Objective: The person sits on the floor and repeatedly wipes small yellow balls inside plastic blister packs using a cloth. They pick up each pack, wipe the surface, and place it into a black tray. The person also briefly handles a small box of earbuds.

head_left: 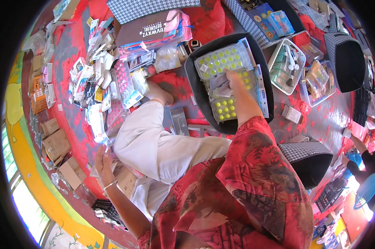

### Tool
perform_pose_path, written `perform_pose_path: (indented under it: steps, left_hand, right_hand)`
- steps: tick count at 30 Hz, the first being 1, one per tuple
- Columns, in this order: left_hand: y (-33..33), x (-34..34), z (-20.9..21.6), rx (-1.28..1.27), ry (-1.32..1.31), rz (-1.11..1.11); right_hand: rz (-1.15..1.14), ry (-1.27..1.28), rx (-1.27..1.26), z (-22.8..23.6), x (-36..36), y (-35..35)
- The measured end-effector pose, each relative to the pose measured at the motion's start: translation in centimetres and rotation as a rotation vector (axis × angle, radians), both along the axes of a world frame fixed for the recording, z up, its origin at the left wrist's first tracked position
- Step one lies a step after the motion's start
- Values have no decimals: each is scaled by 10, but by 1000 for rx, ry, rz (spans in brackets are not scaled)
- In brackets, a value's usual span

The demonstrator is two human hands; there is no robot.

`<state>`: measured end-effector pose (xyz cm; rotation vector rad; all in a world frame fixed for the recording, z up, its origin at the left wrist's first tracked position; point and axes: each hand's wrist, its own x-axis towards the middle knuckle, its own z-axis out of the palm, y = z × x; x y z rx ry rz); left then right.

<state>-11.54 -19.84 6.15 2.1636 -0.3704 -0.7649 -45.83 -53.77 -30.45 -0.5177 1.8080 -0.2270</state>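
Note:
A black bin (190, 89) holds clear plastic packs with rows of small yellow-green balls: one pack (222, 62) at the far end, another (224, 110) nearer me. My right hand (236, 81) reaches into the bin between them, fingers closed at a clear, greyish plastic piece (220, 88); what they grip is partly hidden. Blue-and-white boxed strips (261, 93) stand along the bin's right wall. On the left, my left hand (103, 164), with a bracelet at the wrist, is raised with fingers apart, close to a clear plastic package (98, 124). It holds nothing that I can see.
A heap of small boxes and packets (98, 66) covers the left floor. Folded bags (154, 33) lie ahead. A white basket (287, 66) and a clear tub (320, 83) stand right of the bin. Another houndstooth bin (306, 159) is beside me. A person (368, 162) is at the far right.

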Motion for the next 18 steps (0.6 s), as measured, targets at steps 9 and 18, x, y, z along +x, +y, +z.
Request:
perform_pose_path:
  steps: [9,18]
  left_hand:
    - [2,12,-7,-114,108,160]
    - [22,27,-25,-235,230,203]
  right_hand:
    - [-969,-670,-194,-9,-99,-28]
    - [-782,-889,-136,-14,-82,-38]
